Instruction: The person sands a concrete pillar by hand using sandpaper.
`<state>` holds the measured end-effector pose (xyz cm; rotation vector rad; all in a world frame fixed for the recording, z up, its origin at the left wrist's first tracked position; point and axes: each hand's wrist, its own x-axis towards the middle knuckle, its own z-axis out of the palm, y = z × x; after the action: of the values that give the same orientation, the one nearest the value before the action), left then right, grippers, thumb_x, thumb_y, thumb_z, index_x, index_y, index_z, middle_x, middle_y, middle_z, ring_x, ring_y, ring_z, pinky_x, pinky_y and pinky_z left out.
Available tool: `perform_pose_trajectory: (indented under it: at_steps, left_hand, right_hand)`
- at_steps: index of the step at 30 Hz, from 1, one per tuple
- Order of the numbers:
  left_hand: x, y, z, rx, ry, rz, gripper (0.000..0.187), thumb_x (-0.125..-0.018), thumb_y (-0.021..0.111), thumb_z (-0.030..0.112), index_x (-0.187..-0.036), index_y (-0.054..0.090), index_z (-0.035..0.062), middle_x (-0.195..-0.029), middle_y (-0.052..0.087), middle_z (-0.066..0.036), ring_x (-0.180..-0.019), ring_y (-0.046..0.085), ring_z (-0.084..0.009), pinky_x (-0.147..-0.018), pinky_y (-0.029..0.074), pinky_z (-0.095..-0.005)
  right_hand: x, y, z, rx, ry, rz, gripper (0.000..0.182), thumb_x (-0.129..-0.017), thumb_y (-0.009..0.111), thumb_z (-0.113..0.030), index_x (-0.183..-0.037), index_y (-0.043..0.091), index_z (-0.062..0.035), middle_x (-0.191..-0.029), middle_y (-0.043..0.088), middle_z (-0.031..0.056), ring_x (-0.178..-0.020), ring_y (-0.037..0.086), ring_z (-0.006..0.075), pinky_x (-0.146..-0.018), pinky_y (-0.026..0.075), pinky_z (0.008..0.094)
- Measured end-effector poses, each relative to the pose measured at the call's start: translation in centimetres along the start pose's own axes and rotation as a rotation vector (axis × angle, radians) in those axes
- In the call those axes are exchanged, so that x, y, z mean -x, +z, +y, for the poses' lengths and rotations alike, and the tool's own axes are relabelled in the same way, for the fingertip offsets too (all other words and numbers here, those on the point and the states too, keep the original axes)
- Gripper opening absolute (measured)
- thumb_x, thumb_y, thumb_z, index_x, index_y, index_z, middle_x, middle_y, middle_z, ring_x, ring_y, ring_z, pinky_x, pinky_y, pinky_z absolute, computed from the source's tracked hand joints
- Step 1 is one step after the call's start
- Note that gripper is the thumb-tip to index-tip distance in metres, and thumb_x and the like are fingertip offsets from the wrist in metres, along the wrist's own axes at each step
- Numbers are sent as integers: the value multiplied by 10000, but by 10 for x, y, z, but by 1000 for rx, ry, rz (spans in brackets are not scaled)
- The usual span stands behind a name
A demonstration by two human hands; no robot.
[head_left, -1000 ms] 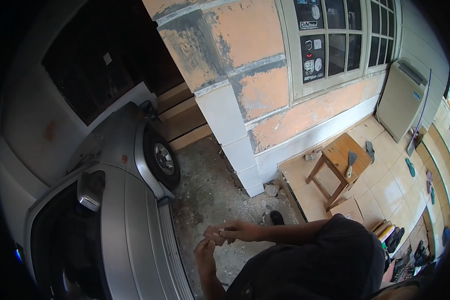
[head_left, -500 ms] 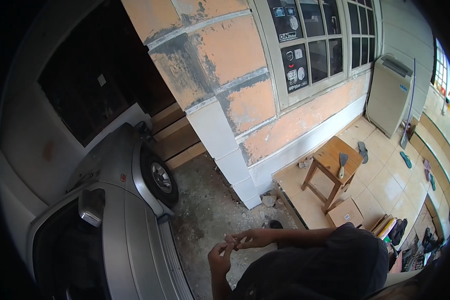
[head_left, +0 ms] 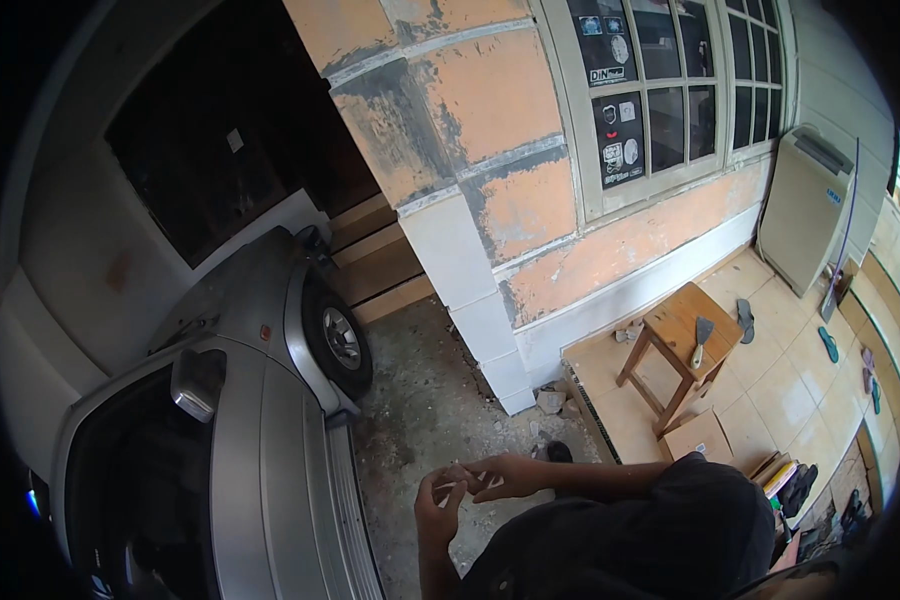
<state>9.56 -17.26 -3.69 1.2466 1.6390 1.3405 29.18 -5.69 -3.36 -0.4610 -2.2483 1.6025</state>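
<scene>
My left hand [head_left: 438,502] is raised in front of my dark shirt with its fingers bent and pinched. My right hand [head_left: 502,477] reaches in from the right, and its fingertips meet those of the left. Both hands are closed at the fingertips; whether something small is between them I cannot make out. Under them lies a rough grey concrete floor [head_left: 410,420] with pale crumbs. Farther right, out of reach of the hands, a scraper [head_left: 703,343] rests on a wooden stool [head_left: 682,322].
A silver car [head_left: 260,440] stands close on my left. Ahead is a wall [head_left: 500,90] with peeling orange paint and a window. Rubble [head_left: 550,401] lies by the tiled step. A cardboard box [head_left: 698,437], sandals [head_left: 829,345] and a beige appliance [head_left: 805,205] are to the right.
The view has shifted, so the wall, stool and car appear slightly farther right and lower. My hands stay together, with the fingers slightly rearranged.
</scene>
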Motion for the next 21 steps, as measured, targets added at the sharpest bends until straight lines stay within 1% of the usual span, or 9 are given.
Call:
perform_pose_trajectory:
  at_steps: [3, 5, 8, 10, 13, 15, 16, 18, 21]
  left_hand:
    - [7, 4, 16, -32, -99, -25, 653, -920, 804, 168, -1463, 498, -27, -1304, 659, -208, -1141, 683, -268, -978, 537, -395]
    - [10, 6, 7, -52, -41, -56, 682, -921, 802, 165, -1488, 475, -26, -1322, 649, -221, -1139, 685, -273, -984, 537, -399]
    - [10, 14, 5, -56, 59, -103, 723, -920, 800, 157, -1520, 442, -27, -1360, 631, -239, -1138, 685, -292, -988, 539, -405]
    - [14, 21, 13, -40, 86, -117, 734, -919, 799, 152, -1528, 431, -29, -1380, 622, -243, -1140, 685, -306, -987, 542, -407]
    - [13, 28, 24, -63, 93, -62, 600, -921, 791, 151, -1442, 548, -20, -1307, 678, -231, -1111, 702, -301, -954, 550, -392]
    - [11, 24, 27, -111, -6, -125, 350, -941, 756, 142, -1247, 690, -13, -1149, 744, -201, -1048, 725, -274, -912, 554, -369]
    - [9, 24, 27, -105, -9, -121, 350, -941, 756, 142, -1247, 690, -13, -1149, 744, -201, -1048, 725, -274, -912, 554, -369]
    - [4, 25, 25, -110, 246, -25, 207, -980, 679, 95, -1138, 710, -36, -1054, 759, -173, -1020, 717, -216, -874, 544, -314]
    - [-2, 24, 25, -160, 347, 22, 174, -996, 670, 107, -1091, 703, -35, -1019, 745, -153, -980, 700, -189, -865, 537, -313]
  right_hand:
    - [2, 4, 12, -11, -10, -7, 791, -931, 794, -313, -1583, 414, -78, -1183, 726, 198, -1007, 748, 305, -897, 588, 395]
    - [3, 6, 16, -29, -25, -6, 805, -924, 801, -303, -1589, 406, -81, -1156, 728, 195, -1000, 745, 314, -896, 583, 401]
    - [7, 3, 14, 99, -144, -82, 657, -935, 779, -270, -1495, 520, -44, -1104, 731, 188, -992, 737, 328, -893, 570, 419]
    - [10, 10, 20, 94, -128, -170, 410, -982, 705, -226, -1319, 640, -2, -1064, 740, 180, -986, 732, 323, -891, 559, 427]
    - [14, 9, 14, -7, -119, -178, 268, -1027, 619, -188, -1178, 688, 22, -1041, 753, 167, -977, 738, 298, -884, 565, 410]
    - [16, 5, 13, -34, -124, -132, 268, -1043, 593, -183, -1191, 689, 19, -1041, 758, 159, -971, 741, 280, -880, 568, 399]
    - [17, 1, 12, -58, -133, -81, 271, -1059, 567, -178, -1203, 691, 16, -1042, 763, 151, -965, 745, 262, -875, 571, 388]
    - [21, -9, 2, -95, -92, -27, 278, -1064, 565, -189, -1207, 693, 13, -1046, 765, 143, -960, 745, 243, -873, 573, 378]
    - [24, -16, 1, -105, -13, 19, 314, -1107, 524, -206, -1247, 691, 21, -1074, 765, 110, -1008, 725, 173, -920, 567, 334]
